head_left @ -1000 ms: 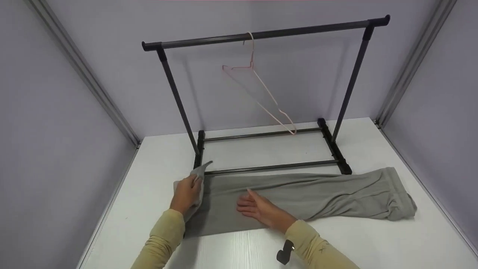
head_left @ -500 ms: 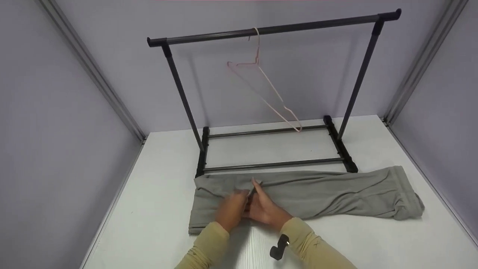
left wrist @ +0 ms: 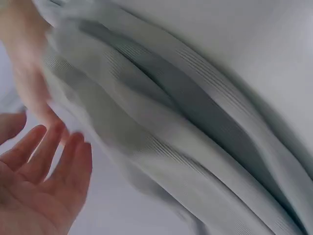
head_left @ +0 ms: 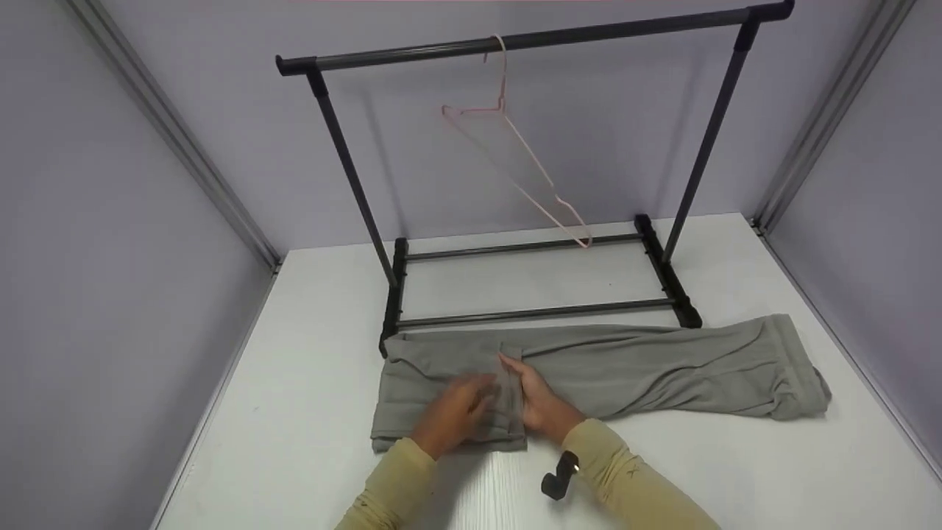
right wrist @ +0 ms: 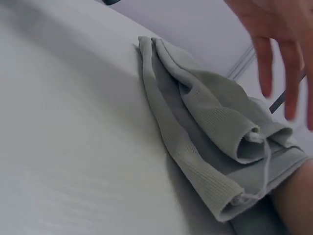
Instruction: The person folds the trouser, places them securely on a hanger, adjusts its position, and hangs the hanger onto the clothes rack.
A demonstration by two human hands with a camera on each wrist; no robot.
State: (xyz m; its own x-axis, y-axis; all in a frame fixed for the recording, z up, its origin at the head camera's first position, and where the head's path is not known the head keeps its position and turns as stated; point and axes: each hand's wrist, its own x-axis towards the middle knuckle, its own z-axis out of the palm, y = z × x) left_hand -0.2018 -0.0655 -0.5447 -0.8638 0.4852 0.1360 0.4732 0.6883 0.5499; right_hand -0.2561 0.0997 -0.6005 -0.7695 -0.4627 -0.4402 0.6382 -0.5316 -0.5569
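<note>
One hand, the left (head_left: 452, 414), is spread — the right (head_left: 542, 402) touches grey cloth (head_left: 625, 372), grip unclear.

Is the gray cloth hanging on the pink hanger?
No, the gray cloth lies on the white table while the pink hanger hangs bare from the bar.

- The left hand (head_left: 456, 414) blurs in the head view.
- The right hand (head_left: 542, 401) has most fingers hidden by the grey, ribbed-hem, folded fabric garment (head_left: 434, 362).
- 2 khaki-yellow fabric sleeves (head_left: 394, 482) run off the head view's bottom edge.
- A thin white cord (right wrist: 267, 164) vanishes into 2 hem openings.
- A black object (right wrist: 111, 2), cut by the right wrist view's top edge, is unidentifiable.
</note>
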